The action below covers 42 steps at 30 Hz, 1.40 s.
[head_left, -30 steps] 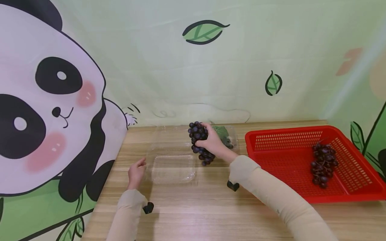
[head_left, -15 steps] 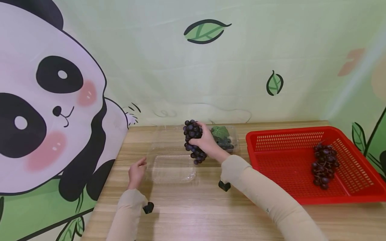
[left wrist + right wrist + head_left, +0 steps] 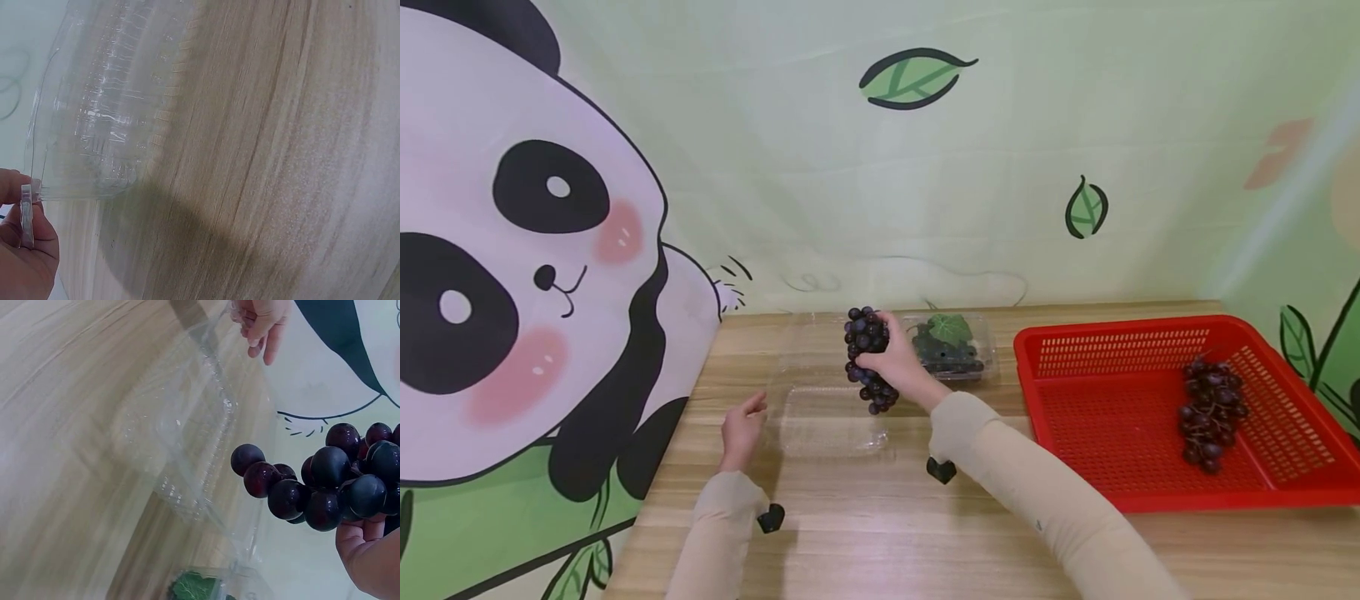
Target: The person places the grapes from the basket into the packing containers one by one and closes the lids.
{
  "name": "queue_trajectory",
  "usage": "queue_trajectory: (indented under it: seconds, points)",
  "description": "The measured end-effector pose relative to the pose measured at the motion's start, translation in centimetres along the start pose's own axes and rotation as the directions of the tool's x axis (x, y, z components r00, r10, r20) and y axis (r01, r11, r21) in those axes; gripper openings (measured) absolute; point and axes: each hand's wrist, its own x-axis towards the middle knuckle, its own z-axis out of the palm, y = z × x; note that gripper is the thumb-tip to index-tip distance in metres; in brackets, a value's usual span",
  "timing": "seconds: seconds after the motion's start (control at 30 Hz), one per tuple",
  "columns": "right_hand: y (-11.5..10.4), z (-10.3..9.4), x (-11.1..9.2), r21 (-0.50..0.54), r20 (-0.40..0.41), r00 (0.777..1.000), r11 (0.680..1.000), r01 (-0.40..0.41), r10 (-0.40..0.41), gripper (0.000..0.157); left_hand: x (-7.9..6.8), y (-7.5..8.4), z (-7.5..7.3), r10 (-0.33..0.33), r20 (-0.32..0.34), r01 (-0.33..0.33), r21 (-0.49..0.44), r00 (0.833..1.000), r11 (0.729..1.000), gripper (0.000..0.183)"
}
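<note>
My right hand (image 3: 897,365) grips a bunch of dark purple grapes (image 3: 865,335) over an open clear plastic clamshell box (image 3: 835,425) on the table. Seen from the right wrist, the round grapes (image 3: 325,494) rest against the thumb and fingers (image 3: 369,540), above the box's hinge area. At the box's left side, my left hand (image 3: 742,433) stays low. The left wrist view has its thumb and fingers pinching the thin clear edge of the box (image 3: 106,119). The box's lid stands tilted up at the back, near the wall.
Behind my right hand sits a clear box (image 3: 953,367) with dark grapes and a green leaf. A red perforated basket (image 3: 1097,417) on the right holds another grape bunch (image 3: 1210,417). A panda-printed cloth wall (image 3: 925,192) borders the wooden table (image 3: 865,525).
My right hand has carried the grape bunch leftward, from in front of the filled box to over the open one. More of the filled box shows. My left hand keeps its place.
</note>
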Motion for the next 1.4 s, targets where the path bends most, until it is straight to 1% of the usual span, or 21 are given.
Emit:
queue_trajectory:
  seconds: [0.1,0.3,0.43,0.57,0.67,0.9,1.07,1.23,1.4]
  points:
    - [0.2,0.4,-0.1,0.020,-0.007,1.000,1.000,0.009,-0.008,0.069,0.0,0.0,0.0,-0.001,0.003,0.001,0.007,1.000,1.000,0.037]
    - [0.8,1.4,-0.3,0.075,-0.018,1.000,0.997,0.007,-0.006,0.068,0.0,0.0,-0.1,-0.016,0.010,0.016,-0.011,1.000,1.000,0.038]
    - [1.5,2.2,-0.4,0.088,-0.037,0.999,0.996,0.029,-0.026,0.067,0.1,-0.2,0.0,-0.018,0.001,0.018,-0.020,1.000,1.000,0.037]
    - [2.3,2.8,-0.7,0.061,-0.061,0.998,0.997,0.039,-0.035,0.069,0.1,-0.1,0.1,-0.022,0.001,0.023,-0.026,1.000,0.999,0.037]
    - [2.8,3.2,-0.8,0.036,-0.061,0.997,0.998,0.043,-0.041,0.069,0.1,0.0,0.2,-0.028,0.008,0.028,-0.039,1.000,0.999,0.037]
    - [3.5,3.7,-1.3,-0.004,-0.007,1.000,1.000,0.029,-0.029,0.070,0.1,-0.1,0.1,-0.044,0.027,0.045,-0.033,0.999,0.998,0.037]
    - [4.2,3.9,-1.5,-0.039,0.010,1.000,0.999,0.012,-0.011,0.071,0.2,-0.3,0.0,-0.039,0.037,0.040,-0.025,0.999,0.999,0.038]
    - [4.7,4.2,-1.5,-0.040,0.004,1.000,0.999,-0.001,0.002,0.072,0.2,-0.3,0.1,-0.033,0.033,0.034,-0.025,0.999,0.999,0.038]
    - [5.1,4.4,-1.7,-0.031,-0.009,1.000,0.999,0.012,-0.012,0.071,0.2,-0.3,0.1,-0.038,0.034,0.039,-0.028,0.999,0.999,0.038]
